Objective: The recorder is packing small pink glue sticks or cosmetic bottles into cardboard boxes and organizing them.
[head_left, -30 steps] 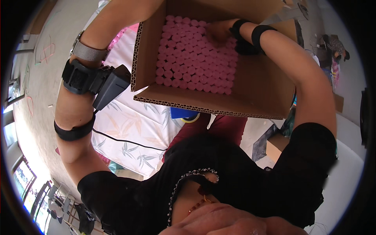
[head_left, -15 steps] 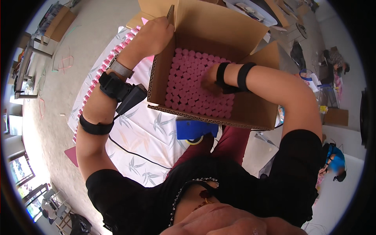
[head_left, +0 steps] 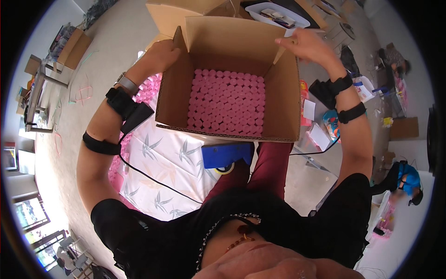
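Observation:
A brown cardboard box stands open on the table, tilted toward me. Rows of pink round-topped pieces, too small to name, are packed across its bottom. My left hand is closed on the upright left flap at the far left corner. By the far right corner is my right hand, slightly blurred; its fingers are apart, a fingertip pointing left near the flap edge. Nothing shows in its grasp. Whether it touches the cardboard is hard to make out.
A leaf-patterned white cloth covers the table, with more pink pieces along its left. A blue box-like object lies before the box. Beyond stands a white tray holding small items. A person in blue is far right.
My right hand has come up out of the box and over to its far right corner. The box has shifted a little left and toward me. My left hand still holds the left flap.

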`<state>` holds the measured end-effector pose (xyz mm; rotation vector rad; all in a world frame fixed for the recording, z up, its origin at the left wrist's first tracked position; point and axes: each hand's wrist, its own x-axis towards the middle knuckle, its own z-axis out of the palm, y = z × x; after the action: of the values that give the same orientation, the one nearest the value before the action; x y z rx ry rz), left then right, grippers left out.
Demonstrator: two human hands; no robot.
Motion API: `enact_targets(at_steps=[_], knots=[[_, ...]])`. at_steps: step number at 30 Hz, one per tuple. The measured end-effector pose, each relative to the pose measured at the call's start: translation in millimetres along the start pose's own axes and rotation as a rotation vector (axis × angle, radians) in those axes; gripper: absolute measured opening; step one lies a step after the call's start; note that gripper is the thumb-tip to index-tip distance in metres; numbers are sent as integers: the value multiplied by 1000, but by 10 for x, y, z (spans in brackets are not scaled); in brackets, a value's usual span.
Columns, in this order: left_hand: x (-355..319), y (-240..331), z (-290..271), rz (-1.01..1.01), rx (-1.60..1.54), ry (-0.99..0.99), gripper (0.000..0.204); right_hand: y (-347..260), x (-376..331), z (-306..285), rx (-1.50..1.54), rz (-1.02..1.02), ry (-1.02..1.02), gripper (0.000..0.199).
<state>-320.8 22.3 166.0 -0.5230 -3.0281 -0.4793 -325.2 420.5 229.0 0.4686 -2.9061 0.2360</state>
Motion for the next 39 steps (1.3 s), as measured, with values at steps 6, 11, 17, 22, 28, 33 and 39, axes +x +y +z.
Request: enact_targets(at_steps=[6,11,17,22,28,33,39], knots=[[113,6,-81,-250,-39,-104,58,292,-80,371,505,264,-437,38],[85,33,-88,29,312,-48,46,301,-228,392,661,308,-340,22],[-286,-90,-67,40,237,113,30,212,-431,334,503,243,-172,26],[-524,67,-224,167,319,248,30,365,-415,299,438,246,-58,29],[-848,560,-233,-159,-181,434,32,-155,-832,-97,430,161,76,23],[-1269,733,-8,-284,-120,452,38,130,-1075,361,359,-159,479,32],[-1750,768,295,-19,-26,713,26,-158,-1705,362,243,-158,532,24]])
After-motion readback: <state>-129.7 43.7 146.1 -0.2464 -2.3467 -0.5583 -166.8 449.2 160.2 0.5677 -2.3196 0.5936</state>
